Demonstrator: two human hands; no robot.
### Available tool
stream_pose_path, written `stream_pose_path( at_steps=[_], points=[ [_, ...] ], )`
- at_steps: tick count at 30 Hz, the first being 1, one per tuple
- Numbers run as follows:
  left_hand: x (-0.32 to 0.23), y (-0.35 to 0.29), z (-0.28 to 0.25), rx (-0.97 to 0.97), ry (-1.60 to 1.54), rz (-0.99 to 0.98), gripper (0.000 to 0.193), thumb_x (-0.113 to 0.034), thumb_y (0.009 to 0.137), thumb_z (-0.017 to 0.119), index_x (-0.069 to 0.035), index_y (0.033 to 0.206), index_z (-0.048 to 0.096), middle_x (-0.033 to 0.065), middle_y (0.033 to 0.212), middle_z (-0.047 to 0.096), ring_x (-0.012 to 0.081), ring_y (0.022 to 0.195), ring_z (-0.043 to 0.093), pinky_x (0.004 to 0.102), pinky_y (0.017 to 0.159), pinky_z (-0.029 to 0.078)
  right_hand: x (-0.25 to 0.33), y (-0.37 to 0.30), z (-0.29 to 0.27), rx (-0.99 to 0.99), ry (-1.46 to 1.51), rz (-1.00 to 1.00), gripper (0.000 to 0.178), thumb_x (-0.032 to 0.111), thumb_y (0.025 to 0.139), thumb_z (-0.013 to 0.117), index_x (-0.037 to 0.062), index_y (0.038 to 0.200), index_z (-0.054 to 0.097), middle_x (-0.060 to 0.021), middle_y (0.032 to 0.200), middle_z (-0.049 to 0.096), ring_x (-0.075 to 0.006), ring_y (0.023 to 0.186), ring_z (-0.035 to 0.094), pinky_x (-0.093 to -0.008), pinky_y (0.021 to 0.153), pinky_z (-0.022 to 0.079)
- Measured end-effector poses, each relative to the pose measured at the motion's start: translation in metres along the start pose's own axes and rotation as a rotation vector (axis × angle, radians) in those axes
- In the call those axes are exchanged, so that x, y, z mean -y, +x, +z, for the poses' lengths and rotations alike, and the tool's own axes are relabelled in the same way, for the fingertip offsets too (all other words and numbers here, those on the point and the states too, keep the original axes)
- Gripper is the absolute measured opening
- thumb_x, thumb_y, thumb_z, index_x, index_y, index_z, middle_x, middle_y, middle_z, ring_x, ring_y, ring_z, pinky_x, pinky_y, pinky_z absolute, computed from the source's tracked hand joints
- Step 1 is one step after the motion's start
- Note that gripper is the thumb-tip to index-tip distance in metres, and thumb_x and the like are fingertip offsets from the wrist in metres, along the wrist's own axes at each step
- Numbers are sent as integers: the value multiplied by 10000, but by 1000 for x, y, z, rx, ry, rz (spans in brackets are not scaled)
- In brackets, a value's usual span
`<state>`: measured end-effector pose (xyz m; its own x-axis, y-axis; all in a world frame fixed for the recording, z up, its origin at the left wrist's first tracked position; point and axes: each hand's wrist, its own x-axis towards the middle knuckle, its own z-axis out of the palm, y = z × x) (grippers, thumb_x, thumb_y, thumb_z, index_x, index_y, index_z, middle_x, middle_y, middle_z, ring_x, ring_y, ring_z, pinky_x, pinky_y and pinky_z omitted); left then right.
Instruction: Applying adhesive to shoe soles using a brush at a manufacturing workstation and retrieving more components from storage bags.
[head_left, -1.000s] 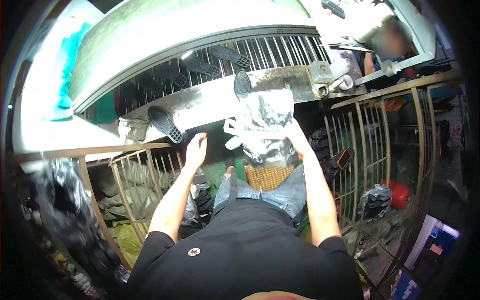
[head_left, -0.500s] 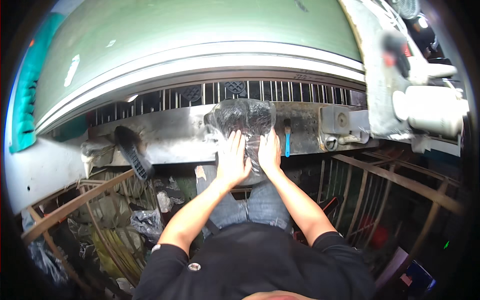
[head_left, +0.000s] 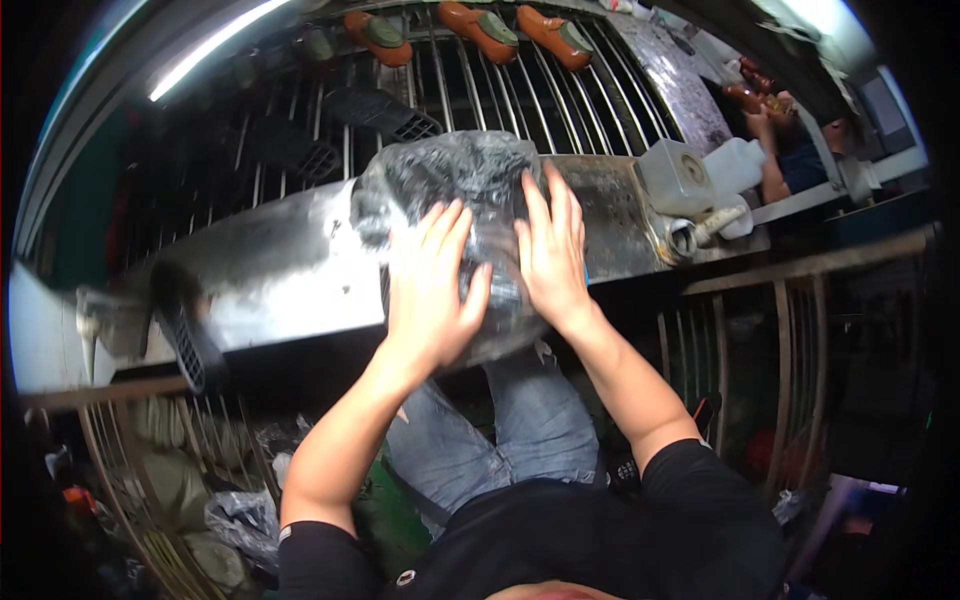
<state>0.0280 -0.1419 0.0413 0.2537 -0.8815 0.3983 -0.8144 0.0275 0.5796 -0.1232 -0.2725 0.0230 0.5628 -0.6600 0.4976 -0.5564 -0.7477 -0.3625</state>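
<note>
Grey metal ledge (head_left: pixel 275 295) crosses mid-frame; crinkled translucent plastic bag (head_left: pixel 450 160) lies under your unclenched left hand (head_left: pixel 428 285) and right hand (head_left: pixel 552 258).

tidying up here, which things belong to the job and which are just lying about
Apparently in use:
left hand and right hand on crinkled clear plastic bag

Seemingly lying about:
long black shoe sole
glossy orange-brown shoes
boxy translucent plastic container
</note>
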Motion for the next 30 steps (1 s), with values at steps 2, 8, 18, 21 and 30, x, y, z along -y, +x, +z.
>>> stream_pose_path(
  at_steps=[2,8,18,21,30],
  points=[
    [0,-5,5,-73,3,11,559,-243,986,743,8,1471,621,210,1569,597,417,1537,469,651,1248,338,-14,-3,7,14,-43,-86,549,92,1027,630,60,1568,538,-157,1656,483,-390,1547,427,-503,1206,409],
    [-18,-59,-4,-58,214,84,653,-406,1037,690,-37,1559,555,196,1700,446,429,1606,344,684,1258,296,-34,2,22,72,-203,-88,390,213,1088,538,80,1429,673,-94,1642,539,-341,1529,486,-526,1171,481],
    [-45,-71,-97,306,-57,-57,471,-397,1083,647,-111,1457,671,199,1464,671,376,1370,629,456,1168,483,-65,6,44,6,-234,-140,380,296,1063,581,122,1382,694,-104,1608,549,-363,1468,522,-508,1118,538],
    [-41,-69,-96,187,81,65,475,-387,1072,668,-111,1457,666,188,1487,658,368,1413,596,460,1186,466,-48,8,66,-6,-202,-150,372,296,1063,591,116,1368,704,-107,1609,546,-373,1467,523,-511,1117,542],
    [-12,-47,-10,10,350,222,751,-459,950,770,-21,1528,577,227,1625,508,417,1571,378,584,1309,240,-26,-11,50,27,-211,-101,375,258,1032,578,80,1333,714,-157,1616,538,-394,1481,509,-550,1160,475]
  ],
)
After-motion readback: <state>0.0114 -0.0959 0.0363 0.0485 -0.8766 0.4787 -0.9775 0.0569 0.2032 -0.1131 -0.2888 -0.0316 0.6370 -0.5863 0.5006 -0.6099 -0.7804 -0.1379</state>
